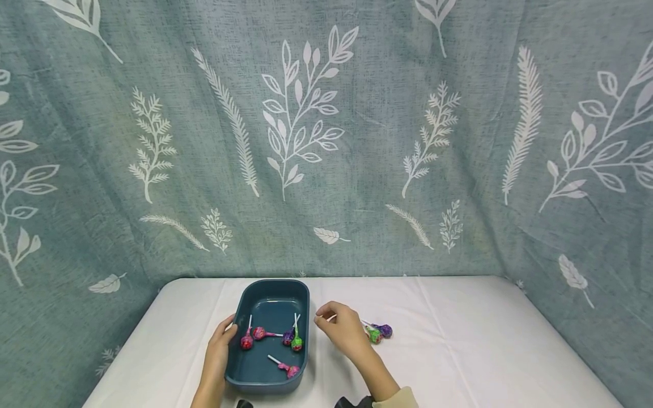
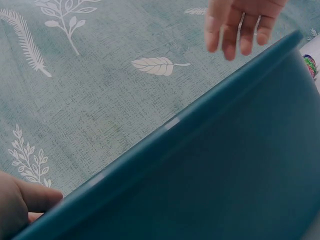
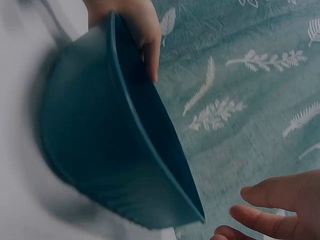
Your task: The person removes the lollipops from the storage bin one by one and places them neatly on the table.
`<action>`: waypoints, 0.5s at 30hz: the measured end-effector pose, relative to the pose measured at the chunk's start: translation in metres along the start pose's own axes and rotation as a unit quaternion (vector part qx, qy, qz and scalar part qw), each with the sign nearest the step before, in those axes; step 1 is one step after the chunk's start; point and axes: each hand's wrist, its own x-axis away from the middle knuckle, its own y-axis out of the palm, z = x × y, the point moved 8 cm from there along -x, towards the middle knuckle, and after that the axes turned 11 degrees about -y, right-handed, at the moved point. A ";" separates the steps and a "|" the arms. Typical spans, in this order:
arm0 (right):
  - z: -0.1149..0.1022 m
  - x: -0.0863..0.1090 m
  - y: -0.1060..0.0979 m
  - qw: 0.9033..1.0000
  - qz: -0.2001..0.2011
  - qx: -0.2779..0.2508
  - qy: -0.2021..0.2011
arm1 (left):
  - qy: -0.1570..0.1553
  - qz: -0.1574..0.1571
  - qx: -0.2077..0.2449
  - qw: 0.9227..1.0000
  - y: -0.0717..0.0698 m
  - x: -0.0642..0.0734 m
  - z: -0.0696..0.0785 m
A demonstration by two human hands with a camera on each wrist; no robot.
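Observation:
A dark teal plastic bin stands on the table with several wrapped lollipops inside: red-and-pink ones such as one lollipop at the left, a purple one beside a green lollipop, and a pink lollipop near the front. My left hand grips the bin's left wall, thumb over the rim. My right hand hovers just right of the bin, fingers loosely bent. In the right wrist view its thumb and fingers are apart, with nothing seen held. Behind it lie a green lollipop and a purple lollipop, partly hidden.
A white cloth covers the table. Behind the table hangs a grey-green curtain printed with white leaves. Dark objects show at the bottom edge of the head view, by the right sleeve.

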 end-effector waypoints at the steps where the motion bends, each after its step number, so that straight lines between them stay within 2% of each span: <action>1: -0.003 -0.001 0.003 1.000 -0.004 -0.001 -0.001 | 0.000 0.000 0.000 1.000 0.000 0.000 0.000; 10: -0.029 -0.012 0.030 0.998 -0.036 -0.033 -0.028 | 0.001 -0.001 -0.006 1.000 -0.001 0.000 0.001; 15: -0.035 -0.018 0.044 0.997 -0.050 -0.041 -0.037 | 0.001 -0.001 -0.007 1.000 -0.001 0.000 0.001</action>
